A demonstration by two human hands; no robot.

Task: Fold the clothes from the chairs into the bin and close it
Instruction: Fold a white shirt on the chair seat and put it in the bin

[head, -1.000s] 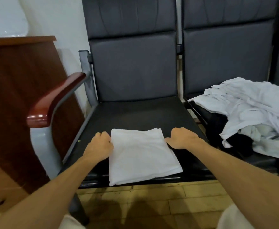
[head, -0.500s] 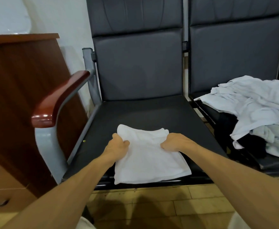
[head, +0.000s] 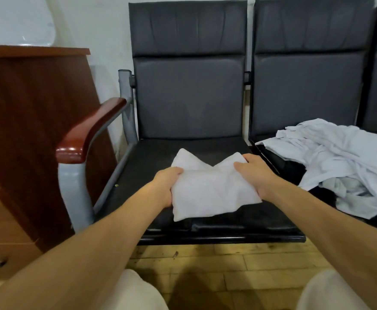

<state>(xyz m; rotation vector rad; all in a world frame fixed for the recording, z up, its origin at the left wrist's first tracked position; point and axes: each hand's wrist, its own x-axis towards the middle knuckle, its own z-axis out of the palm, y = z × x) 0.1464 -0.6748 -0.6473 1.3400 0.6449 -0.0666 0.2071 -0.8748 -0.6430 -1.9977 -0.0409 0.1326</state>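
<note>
A folded white garment (head: pixel 207 189) is held a little above the black seat of the left chair (head: pixel 196 151), its far corners sticking up. My left hand (head: pixel 166 186) grips its left edge and my right hand (head: pixel 253 173) grips its right edge, thumbs on top. A loose pile of white and dark clothes (head: pixel 344 159) lies on the seat of the chair to the right. No bin is in view.
A wooden armrest (head: pixel 89 135) on a grey metal post borders the left chair. Further left stands a brown wooden cabinet (head: pixel 26 135). A wood-plank floor (head: pixel 227 271) lies under the seat's front edge, and my knees show at the bottom.
Both hands slid in from beside the folded garment, took hold of its side edges and lifted it off the seat; its back corners now bend upward.
</note>
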